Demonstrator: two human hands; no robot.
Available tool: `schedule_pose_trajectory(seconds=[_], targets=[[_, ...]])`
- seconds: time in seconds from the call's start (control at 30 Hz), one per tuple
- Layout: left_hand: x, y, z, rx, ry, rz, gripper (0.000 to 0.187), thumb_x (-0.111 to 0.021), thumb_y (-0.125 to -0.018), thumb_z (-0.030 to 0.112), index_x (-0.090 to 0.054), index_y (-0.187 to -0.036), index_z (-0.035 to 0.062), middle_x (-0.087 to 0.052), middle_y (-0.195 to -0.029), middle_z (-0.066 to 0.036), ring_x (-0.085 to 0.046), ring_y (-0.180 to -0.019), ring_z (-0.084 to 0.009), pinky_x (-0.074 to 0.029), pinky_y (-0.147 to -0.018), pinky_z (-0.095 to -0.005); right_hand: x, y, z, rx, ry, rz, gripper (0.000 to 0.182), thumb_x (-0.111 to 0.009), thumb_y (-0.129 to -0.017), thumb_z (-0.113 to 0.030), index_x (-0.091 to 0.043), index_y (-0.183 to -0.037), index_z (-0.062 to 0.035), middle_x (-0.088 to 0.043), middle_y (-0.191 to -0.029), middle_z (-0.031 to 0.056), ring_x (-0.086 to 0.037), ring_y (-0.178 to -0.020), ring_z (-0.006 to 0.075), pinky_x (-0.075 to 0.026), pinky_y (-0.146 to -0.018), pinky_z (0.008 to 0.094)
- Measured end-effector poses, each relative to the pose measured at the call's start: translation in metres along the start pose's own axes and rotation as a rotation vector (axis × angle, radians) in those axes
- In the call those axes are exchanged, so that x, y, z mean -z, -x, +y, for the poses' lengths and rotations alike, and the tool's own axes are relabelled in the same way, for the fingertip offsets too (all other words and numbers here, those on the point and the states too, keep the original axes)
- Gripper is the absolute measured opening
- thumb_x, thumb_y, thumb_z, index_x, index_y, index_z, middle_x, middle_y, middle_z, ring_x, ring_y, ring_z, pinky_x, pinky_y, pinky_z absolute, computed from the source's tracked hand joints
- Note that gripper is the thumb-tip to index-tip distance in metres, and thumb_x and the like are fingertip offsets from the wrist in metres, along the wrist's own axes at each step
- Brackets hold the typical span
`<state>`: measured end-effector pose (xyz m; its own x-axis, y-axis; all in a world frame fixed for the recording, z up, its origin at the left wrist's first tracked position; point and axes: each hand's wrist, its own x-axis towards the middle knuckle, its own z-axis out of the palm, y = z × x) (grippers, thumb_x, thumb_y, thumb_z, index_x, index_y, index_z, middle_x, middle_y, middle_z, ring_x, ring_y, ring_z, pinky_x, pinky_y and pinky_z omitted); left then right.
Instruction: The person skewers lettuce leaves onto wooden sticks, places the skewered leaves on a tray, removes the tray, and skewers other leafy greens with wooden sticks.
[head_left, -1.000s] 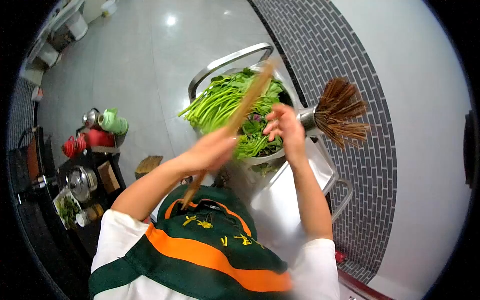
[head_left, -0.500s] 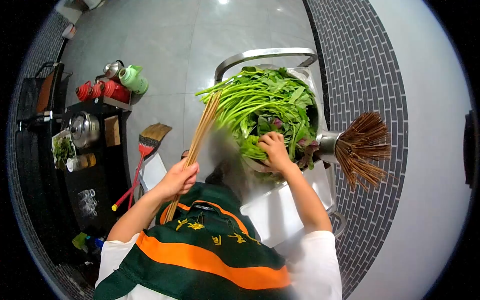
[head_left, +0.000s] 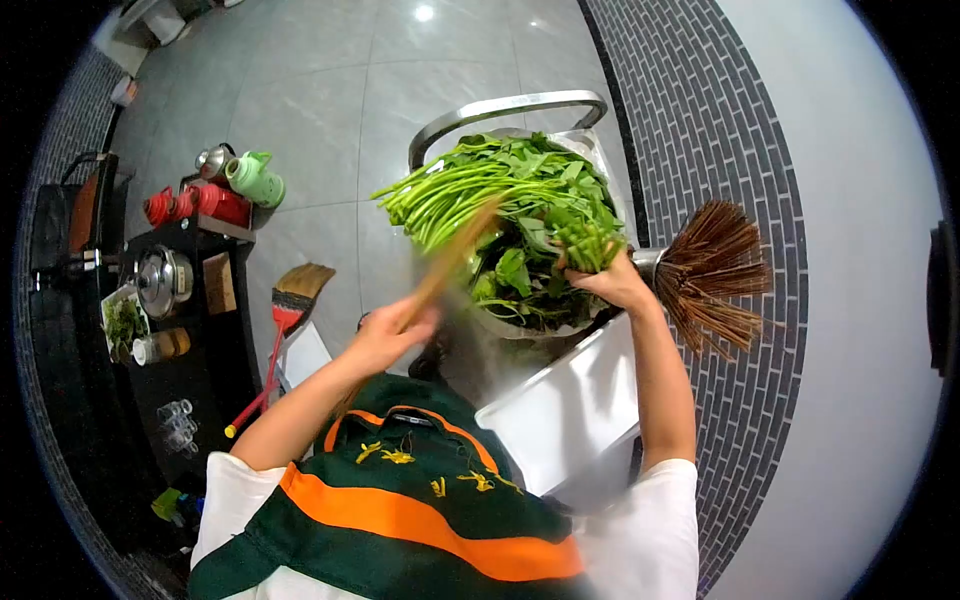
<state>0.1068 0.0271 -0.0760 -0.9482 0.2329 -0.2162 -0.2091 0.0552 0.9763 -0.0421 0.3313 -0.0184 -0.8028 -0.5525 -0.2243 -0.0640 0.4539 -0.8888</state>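
A bundle of thin wooden sticks is gripped in my left hand; its upper end is blurred and lies over the edge of the leafy greens. My right hand is closed round a bunch of green stems at the right side of the heap. The long-stemmed greens fill a round metal container on a metal-framed seat or cart, whose curved bar rises behind it. Darker leaves show at the heap's lower part.
A white tray lies below the container, and bound brown sticks stand at its right by the brick wall. At left are a red-handled brush, a green thermos, red thermoses and a lidded pot.
My right hand has moved right and up and now holds a bunch of stems. My left hand and the sticks have shifted right, over the greens' edge. The view has shifted slightly.
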Motion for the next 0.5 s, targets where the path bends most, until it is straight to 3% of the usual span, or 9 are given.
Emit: schedule_pose_trajectory(seconds=[0.13,0.2,0.33,0.43,0.5], targets=[[-0.035,-0.038,-0.013,-0.086,-0.355,0.124,0.028,-0.061,-0.075,0.014,-0.051,-0.099,0.0057,-0.058,-0.074,-0.008,-0.057,-0.073,-0.0221,-0.044,-0.065,-0.0317,-0.018,0.005,-0.006,-0.032,-0.145,0.106,0.034,-0.061,-0.063,0.003,-0.053,-0.096,-0.0005,-0.058,-0.081,0.0029,-0.053,-0.074,0.0103,-0.044,-0.066,0.0231],[-0.047,-0.054,-0.009,0.047,-0.485,0.083,0.043,-0.061,-0.070,0.014,-0.049,-0.110,0.0070,-0.055,-0.100,-0.017,-0.053,-0.089,-0.0340,-0.044,-0.074,-0.0371,-0.017,0.010,-0.003,-0.066,-0.318,0.233,0.031,-0.060,-0.063,0.002,-0.054,-0.094,0.0002,-0.058,-0.082,0.0037,-0.053,-0.075,0.0105,-0.044,-0.066,0.0222],[-0.071,-0.071,-0.048,-0.156,-0.611,0.252,0.037,-0.068,-0.064,0.013,-0.054,-0.098,0.0064,-0.056,-0.082,-0.013,-0.055,-0.076,-0.0309,-0.044,-0.066,-0.0378,-0.011,0.019,-0.015,-0.104,-0.328,0.284,0.024,-0.057,-0.066,0.001,-0.056,-0.090,0.0007,-0.058,-0.087,0.0058,-0.052,-0.077,0.0102,-0.043,-0.069,0.0235],[-0.065,-0.075,-0.032,-0.075,-0.634,0.139,0.034,-0.067,-0.064,0.012,-0.055,-0.096,0.0055,-0.057,-0.080,-0.012,-0.056,-0.075,-0.0295,-0.044,-0.068,-0.0377,-0.003,0.024,-0.013,-0.043,-0.260,0.283,0.032,-0.060,-0.065,0.003,-0.056,-0.096,0.0003,-0.059,-0.090,0.0058,-0.056,-0.077,0.0127,-0.047,-0.068,0.0249],[-0.064,-0.074,-0.022,-0.052,-0.602,0.126,0.031,-0.066,-0.064,0.011,-0.056,-0.093,0.0040,-0.057,-0.079,-0.011,-0.056,-0.074,-0.0273,-0.044,-0.067,-0.0364,0.001,0.029,-0.029,-0.056,-0.278,0.316,0.028,-0.059,-0.065,0.002,-0.056,-0.093,0.0008,-0.059,-0.089,0.0069,-0.055,-0.078,0.0130,-0.045,-0.070,0.0260]])
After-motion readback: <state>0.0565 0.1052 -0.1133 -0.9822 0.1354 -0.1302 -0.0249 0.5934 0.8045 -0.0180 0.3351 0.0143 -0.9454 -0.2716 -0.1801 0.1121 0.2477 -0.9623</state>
